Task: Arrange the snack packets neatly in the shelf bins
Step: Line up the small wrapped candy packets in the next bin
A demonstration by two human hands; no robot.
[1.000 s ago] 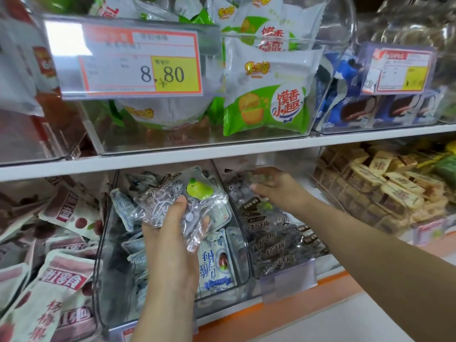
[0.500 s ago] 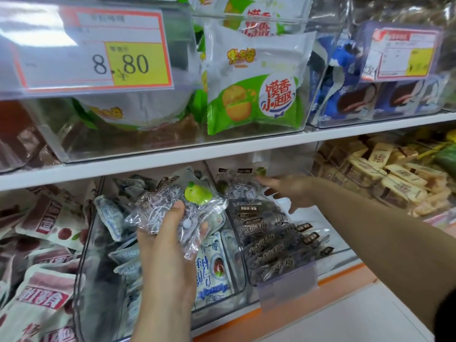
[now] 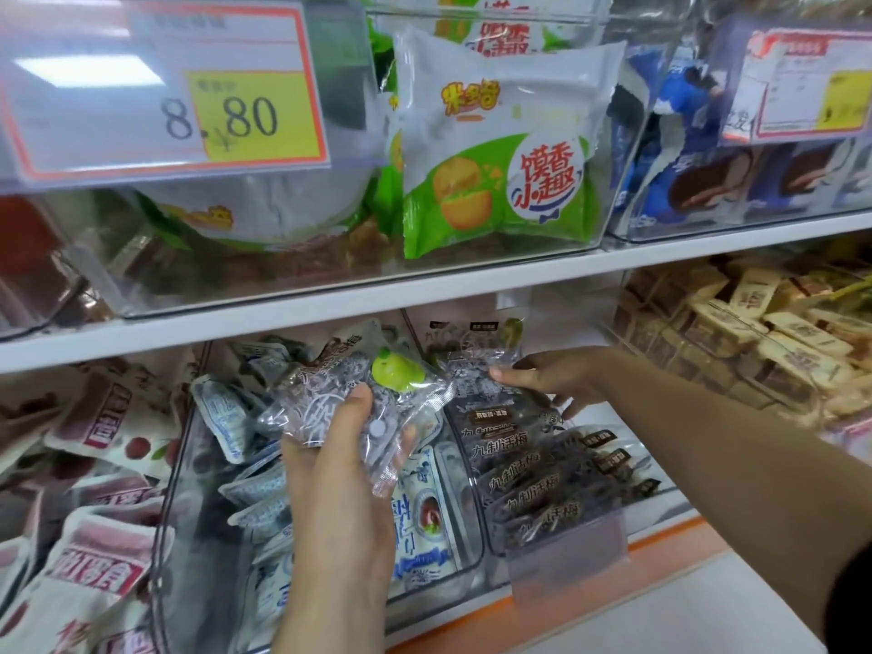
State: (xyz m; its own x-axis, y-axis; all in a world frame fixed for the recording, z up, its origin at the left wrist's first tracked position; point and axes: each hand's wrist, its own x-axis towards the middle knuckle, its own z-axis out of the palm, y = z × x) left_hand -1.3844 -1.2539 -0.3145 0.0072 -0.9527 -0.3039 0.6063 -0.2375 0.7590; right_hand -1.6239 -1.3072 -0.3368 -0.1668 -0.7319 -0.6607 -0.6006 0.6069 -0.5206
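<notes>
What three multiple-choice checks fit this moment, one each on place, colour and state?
1. Where does the right hand reach?
A. the green packet above
B. the dark packets
C. the tan bars at far right

2. What colour is the fruit printed on the packet in the left hand?
A. red
B. green
C. blue

3. How is the left hand?
A. empty
B. flat on a price tag
C. gripping the packet

Answers:
1 B: its fingers lie at the back of the dark packets' row.
2 B: a green fruit shows on the clear packet, just above the thumb.
3 C: thumb in front and fingers behind curl round the packet.
</notes>
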